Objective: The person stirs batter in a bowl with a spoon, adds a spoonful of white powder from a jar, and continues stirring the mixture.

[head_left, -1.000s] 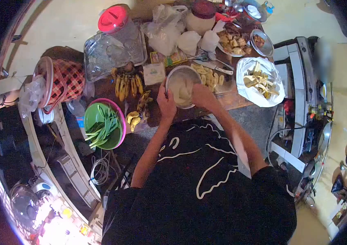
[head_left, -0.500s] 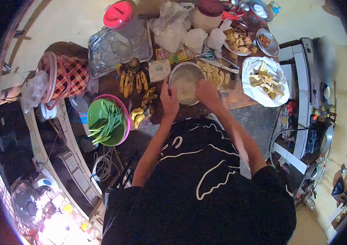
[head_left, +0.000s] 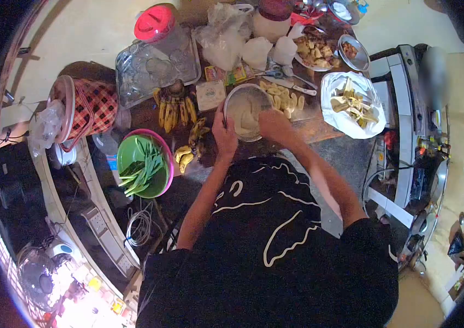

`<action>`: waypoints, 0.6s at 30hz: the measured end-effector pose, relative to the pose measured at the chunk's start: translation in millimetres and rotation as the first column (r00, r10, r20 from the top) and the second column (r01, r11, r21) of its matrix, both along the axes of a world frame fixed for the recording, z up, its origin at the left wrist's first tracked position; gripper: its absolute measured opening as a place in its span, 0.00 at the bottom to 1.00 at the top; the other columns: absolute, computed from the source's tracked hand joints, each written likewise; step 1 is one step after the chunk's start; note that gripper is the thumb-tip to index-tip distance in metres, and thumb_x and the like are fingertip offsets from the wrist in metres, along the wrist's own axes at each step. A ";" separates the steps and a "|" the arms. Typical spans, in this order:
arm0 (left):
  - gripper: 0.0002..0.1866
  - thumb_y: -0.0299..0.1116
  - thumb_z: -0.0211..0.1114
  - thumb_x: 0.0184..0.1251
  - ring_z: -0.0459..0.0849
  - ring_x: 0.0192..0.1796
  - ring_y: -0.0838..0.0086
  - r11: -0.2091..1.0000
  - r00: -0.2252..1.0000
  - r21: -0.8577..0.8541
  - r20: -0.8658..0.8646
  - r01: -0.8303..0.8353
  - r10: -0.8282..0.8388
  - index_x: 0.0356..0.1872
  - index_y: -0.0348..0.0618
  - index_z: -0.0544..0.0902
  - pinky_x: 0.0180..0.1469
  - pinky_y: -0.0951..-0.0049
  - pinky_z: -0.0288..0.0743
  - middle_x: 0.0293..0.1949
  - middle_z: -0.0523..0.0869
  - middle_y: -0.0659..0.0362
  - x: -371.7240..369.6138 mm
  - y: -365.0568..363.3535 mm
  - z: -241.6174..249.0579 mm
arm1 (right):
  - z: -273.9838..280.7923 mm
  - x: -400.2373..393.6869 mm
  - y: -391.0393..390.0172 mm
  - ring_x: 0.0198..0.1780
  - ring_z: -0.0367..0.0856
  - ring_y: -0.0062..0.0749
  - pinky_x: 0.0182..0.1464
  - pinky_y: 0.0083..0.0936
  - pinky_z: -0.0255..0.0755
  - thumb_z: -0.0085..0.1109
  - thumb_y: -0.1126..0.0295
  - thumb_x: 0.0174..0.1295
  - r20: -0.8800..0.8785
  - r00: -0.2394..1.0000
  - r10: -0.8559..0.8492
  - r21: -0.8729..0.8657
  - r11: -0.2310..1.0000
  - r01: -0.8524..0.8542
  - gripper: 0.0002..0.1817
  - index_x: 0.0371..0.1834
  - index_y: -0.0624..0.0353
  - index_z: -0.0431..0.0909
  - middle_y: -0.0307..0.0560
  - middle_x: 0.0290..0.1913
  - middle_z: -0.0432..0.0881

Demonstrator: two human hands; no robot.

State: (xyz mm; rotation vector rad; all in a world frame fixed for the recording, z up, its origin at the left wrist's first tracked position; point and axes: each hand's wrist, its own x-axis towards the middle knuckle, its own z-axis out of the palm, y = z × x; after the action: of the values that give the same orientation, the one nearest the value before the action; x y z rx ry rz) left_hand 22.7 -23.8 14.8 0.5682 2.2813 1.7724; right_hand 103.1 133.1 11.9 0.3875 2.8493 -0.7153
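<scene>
A round metal bowl [head_left: 248,85] of thick pale batter [head_left: 241,115] stands near the table's front edge. My left hand [head_left: 223,134] is wrapped around the bowl's left side. Over the bowl's right side, my right hand [head_left: 275,127] is closed in a fist; whatever it grips is hidden by the fingers. Peeled banana pieces [head_left: 284,98] lie just behind and right of that hand. A knife [head_left: 296,87] rests behind them, close to scissors [head_left: 277,71]. Left of the bowl are a yellow banana bunch [head_left: 177,112] and a darker, spotted one [head_left: 196,138].
Banana peels sit in a white-lined container [head_left: 376,123] at the right. A green basin [head_left: 125,150] with green leaves stands at the left. Behind are a tray of glasses [head_left: 128,90], plastic bags [head_left: 222,38], a small box [head_left: 210,95] and a plate of brown chunks [head_left: 316,54].
The batter's surface has changed, now showing curved swirl marks. My right hand has shifted slightly within the bowl's right side, while my left hand keeps its grip. The whole view has moved a little.
</scene>
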 end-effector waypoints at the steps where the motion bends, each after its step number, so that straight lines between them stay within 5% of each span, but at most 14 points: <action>1: 0.21 0.28 0.51 0.68 0.76 0.57 0.66 1.000 1.000 0.019 0.002 0.007 -0.007 0.62 0.32 0.69 0.60 0.69 0.67 0.56 0.78 0.48 0.0 0.1 -1.8 | -0.3 -1.8 -0.4 0.32 0.82 0.55 0.36 0.47 0.76 0.54 0.67 0.52 -0.050 0.998 0.042 -0.019 0.999 -0.043 0.10 0.24 0.62 0.81 0.59 0.27 0.82; 5: 0.22 0.26 0.51 0.66 0.76 0.57 0.66 0.997 0.999 0.077 0.029 0.024 -0.026 0.61 0.32 0.70 0.60 0.69 0.67 0.57 0.77 0.48 2.8 1.5 -2.8 | 4.9 -5.5 3.2 0.32 0.83 0.55 0.37 0.47 0.76 0.54 0.66 0.53 0.024 0.992 -0.125 0.085 0.989 0.122 0.11 0.25 0.63 0.81 0.60 0.27 0.81; 8: 0.22 0.25 0.50 0.66 0.76 0.57 0.66 0.998 1.000 0.054 0.006 0.017 -0.018 0.61 0.31 0.70 0.60 0.69 0.67 0.58 0.76 0.47 2.9 3.6 2.8 | 18.7 -1.4 5.4 0.32 0.82 0.57 0.37 0.47 0.76 0.54 0.66 0.52 0.145 0.984 -0.099 0.072 0.993 0.090 0.11 0.25 0.63 0.81 0.61 0.26 0.81; 11: 0.21 0.25 0.50 0.66 0.76 0.56 0.66 0.999 0.998 0.024 -0.055 0.027 -0.026 0.59 0.31 0.71 0.59 0.69 0.68 0.59 0.76 0.47 -0.3 7.2 7.2 | -10.0 -0.5 -1.2 0.33 0.82 0.56 0.37 0.46 0.76 0.53 0.67 0.53 0.056 0.997 0.060 0.029 0.998 -0.062 0.11 0.26 0.62 0.82 0.62 0.27 0.81; 14: 0.20 0.26 0.50 0.66 0.76 0.57 0.65 0.999 0.998 0.006 -0.052 0.047 -0.047 0.59 0.30 0.71 0.59 0.69 0.67 0.59 0.75 0.47 -1.2 5.2 -1.8 | 5.8 -12.8 -1.5 0.34 0.83 0.56 0.38 0.44 0.77 0.52 0.68 0.53 -0.147 0.983 -0.110 0.025 0.993 0.115 0.11 0.27 0.63 0.83 0.62 0.28 0.81; 18: 0.21 0.29 0.52 0.67 0.76 0.57 0.65 1.000 0.997 0.012 0.076 -0.014 0.013 0.59 0.30 0.71 0.60 0.69 0.67 0.59 0.75 0.46 -2.3 0.8 -8.0 | 14.1 -11.4 1.3 0.34 0.81 0.59 0.39 0.43 0.76 0.51 0.68 0.53 0.096 0.991 -0.098 0.038 0.995 0.095 0.12 0.26 0.65 0.81 0.63 0.29 0.81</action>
State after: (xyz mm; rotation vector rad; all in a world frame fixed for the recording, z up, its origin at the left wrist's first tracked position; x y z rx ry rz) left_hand 20.4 -23.0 6.8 0.4801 2.2295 1.7846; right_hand 91.6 134.3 26.0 0.5529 2.7688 -0.6477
